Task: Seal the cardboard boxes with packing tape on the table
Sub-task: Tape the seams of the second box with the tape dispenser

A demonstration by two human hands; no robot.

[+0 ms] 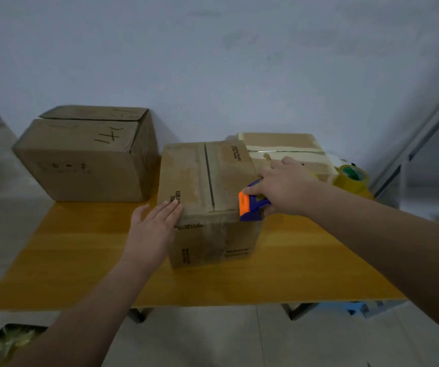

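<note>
A closed cardboard box stands in the middle of the orange table, its top flaps meeting in a dark seam. My left hand lies flat against the box's near left top corner, fingers together and straight. My right hand grips a blue and orange tape dispenser held at the box's near right top edge. A larger cardboard box sits at the back left with its flaps slightly raised. Behind the middle box, a third box carries pale tape strips.
A yellowish roll of packing tape rests at the table's back right corner. A grey metal rack stands to the right. A bin with yellowish contents is on the floor at lower left. A plain wall is behind.
</note>
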